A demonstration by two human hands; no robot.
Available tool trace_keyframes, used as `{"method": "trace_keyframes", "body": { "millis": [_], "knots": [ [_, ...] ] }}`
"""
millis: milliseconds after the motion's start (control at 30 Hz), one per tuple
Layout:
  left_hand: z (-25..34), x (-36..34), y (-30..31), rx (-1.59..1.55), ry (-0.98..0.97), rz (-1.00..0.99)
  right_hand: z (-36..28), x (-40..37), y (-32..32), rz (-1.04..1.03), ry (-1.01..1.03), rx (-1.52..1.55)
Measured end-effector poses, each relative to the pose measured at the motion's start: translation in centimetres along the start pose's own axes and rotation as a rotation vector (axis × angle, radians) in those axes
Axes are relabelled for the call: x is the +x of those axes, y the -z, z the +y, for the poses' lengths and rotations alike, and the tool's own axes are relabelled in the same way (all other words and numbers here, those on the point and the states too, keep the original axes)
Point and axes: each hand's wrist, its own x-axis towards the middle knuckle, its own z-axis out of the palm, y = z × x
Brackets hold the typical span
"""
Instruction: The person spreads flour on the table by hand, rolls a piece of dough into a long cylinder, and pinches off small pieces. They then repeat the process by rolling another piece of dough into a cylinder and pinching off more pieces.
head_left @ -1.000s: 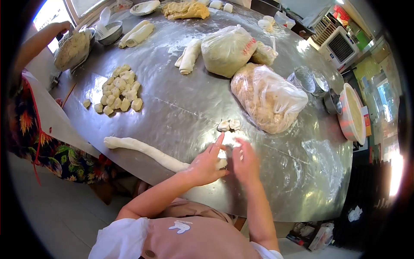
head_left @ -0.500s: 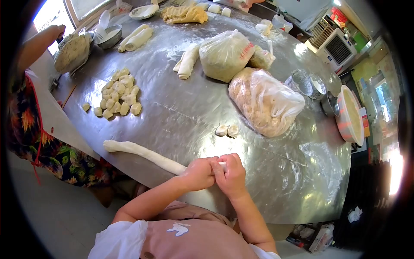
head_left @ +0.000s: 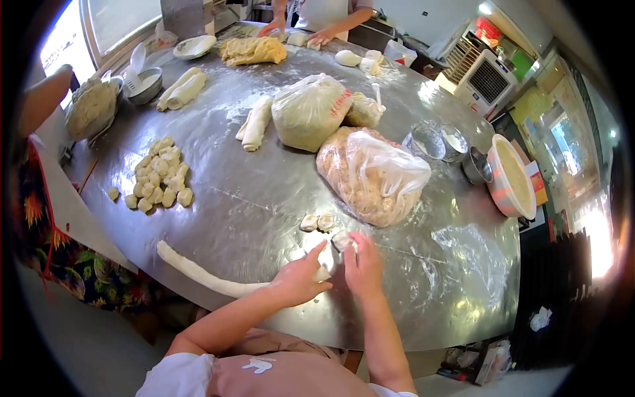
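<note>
A long white dough rope (head_left: 205, 276) lies along the near edge of the metal table. My left hand (head_left: 297, 280) is around its right end, with the index finger and thumb stretched apart and a bit of dough showing between them. My right hand (head_left: 364, 268) has its fingertips at a small dough piece (head_left: 341, 241), low over the table. Just beyond it sit two more cut dough pieces (head_left: 317, 222). A pile of dough pieces (head_left: 159, 175) lies further left.
Bagged dough (head_left: 374, 178) and another filled bag (head_left: 309, 112) occupy the middle. Dough rolls (head_left: 254, 124), yellow dough (head_left: 253, 51) and metal bowls (head_left: 428, 140) lie around. A large tub (head_left: 512, 175) stands at right. One co-worker handles dough opposite; another person's arm (head_left: 45, 99) is at left.
My hands were together on the rope's end; now they are apart. A small piece is off the rope, at my right fingertips near the two others. The camera view has shifted.
</note>
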Motion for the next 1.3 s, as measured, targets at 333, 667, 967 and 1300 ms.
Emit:
{"method": "trace_keyframes", "body": {
  "millis": [333, 667, 967, 1300],
  "knots": [
    [-4.3, -2.0, 0.3, -0.063, -0.273, 0.074, -7.2, -3.1, -2.2, -0.224, -0.188, 0.376],
    [-5.8, -2.7, 0.2, -0.150, -0.108, 0.154, -10.5, -1.1, -2.7, -0.133, -0.109, 0.231],
    [-1.2, -5.8, 1.9, -0.224, -0.223, 0.008, -4.2, 2.7, -5.1, -0.136, -0.250, 0.077],
    [-5.9, -3.4, 1.5, -0.265, -0.075, 0.322, -9.7, -1.2, -4.0, -0.503, -0.092, 0.447]
  ]
}}
